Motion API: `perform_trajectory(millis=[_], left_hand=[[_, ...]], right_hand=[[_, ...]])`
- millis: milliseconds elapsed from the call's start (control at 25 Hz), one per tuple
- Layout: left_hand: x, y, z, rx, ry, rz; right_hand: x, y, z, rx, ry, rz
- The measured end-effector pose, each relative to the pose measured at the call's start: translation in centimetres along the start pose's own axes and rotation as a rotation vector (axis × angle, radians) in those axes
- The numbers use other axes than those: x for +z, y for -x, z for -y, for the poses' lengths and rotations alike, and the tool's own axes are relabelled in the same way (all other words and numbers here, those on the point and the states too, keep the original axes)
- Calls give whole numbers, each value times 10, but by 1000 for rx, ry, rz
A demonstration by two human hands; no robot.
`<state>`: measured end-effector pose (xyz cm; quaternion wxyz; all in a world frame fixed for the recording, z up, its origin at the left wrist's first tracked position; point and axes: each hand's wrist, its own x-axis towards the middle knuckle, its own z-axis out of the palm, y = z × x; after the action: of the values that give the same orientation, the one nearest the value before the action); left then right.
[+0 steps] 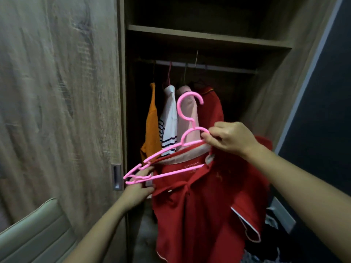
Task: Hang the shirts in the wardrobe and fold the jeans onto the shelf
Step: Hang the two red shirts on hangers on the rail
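A red polo shirt with a pale collar lining (199, 205) was held up in front of the open wood-grain wardrobe (269, 92), below the level of its metal hanging rail (209, 66) and not yet hung on it. A pink plastic hanger (171, 149) was tilted across the shirt's neck opening, its hook pointing up and its left end sticking out beyond the shirt's shoulder. The right hand (230, 138) was closed in a pinching grip on the hanger's upper curve just below the hook, thumb and fingers curled round the plastic. The left hand (139, 185) was placed at the hanger's protruding left end, with the fingers curled against the hanger and the edge of the shirt's shoulder (whether the grip there took in the fabric as well as the plastic could not be told). On the rail behind, four garments were seen hanging side by side: an orange shirt (152, 130), a white shirt with navy stripes (170, 118), a pale pink shirt (188, 118) and another red garment (210, 107). A bare wooden shelf (209, 37) was set above the rail. The wardrobe's sliding door (57, 92), with a recessed metal handle (117, 176), was seen at the left, and a padded pale green panel (38, 234) was visible in the lower left corner.
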<state>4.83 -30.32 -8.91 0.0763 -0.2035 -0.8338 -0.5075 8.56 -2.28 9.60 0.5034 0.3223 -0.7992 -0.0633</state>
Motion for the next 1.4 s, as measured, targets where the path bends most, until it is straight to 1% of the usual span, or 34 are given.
perform_trajectory(millis=[40,120,160,280,400,440,480,560,600,640,680,760,840,880,920,960,1000,1040,1120,1160,1240,1400], left_hand=[[-11,5,6,-5,-25,26],[-30,15,12,-29,-79,-1],[-37,17,13,-9,-118,1],[-62,13,4,59,-237,42],[-81,5,-11,39,-277,54],[-81,4,-19,27,-316,4],[-78,3,-30,23,-382,-100],[-68,0,-58,37,-518,-398],[-63,-3,-74,63,-545,-511],[-57,-5,-91,126,-547,-591],[-48,-5,-105,212,-539,-617],[-24,3,-120,404,-580,-546],[-11,22,-118,512,-620,-448],[-17,27,-115,536,-613,-467],[-29,27,-112,538,-605,-527],[-43,22,-110,515,-611,-605],[-58,14,-112,470,-629,-636],[-73,4,-114,426,-642,-575],[-87,-11,-119,357,-569,-296],[-87,-15,-122,365,-503,-180],[-83,-18,-124,429,-455,-119],[-85,-22,-132,518,-383,-104]], right_hand=[[4,12,-4,0,-10,11],[18,33,-4,-29,9,12],[22,39,-2,-33,14,9],[26,49,-4,7,-15,16],[24,54,-11,19,4,69],[25,53,-9,51,21,90],[26,51,-3,124,24,109],[26,36,14,337,-20,139],[26,27,23,432,-61,160],[26,17,32,491,-100,164],[24,8,40,522,-130,153],[16,-3,49,534,-156,107],[9,-1,47,533,-162,78],[6,2,42,536,-184,64],[4,6,37,534,-223,48],[3,9,32,523,-270,25],[3,11,29,503,-317,0],[3,11,27,484,-351,-21],[6,9,29,475,-360,-39],[6,6,30,482,-343,-44],[7,3,31,481,-324,-48],[4,-2,31,412,-310,-11]])
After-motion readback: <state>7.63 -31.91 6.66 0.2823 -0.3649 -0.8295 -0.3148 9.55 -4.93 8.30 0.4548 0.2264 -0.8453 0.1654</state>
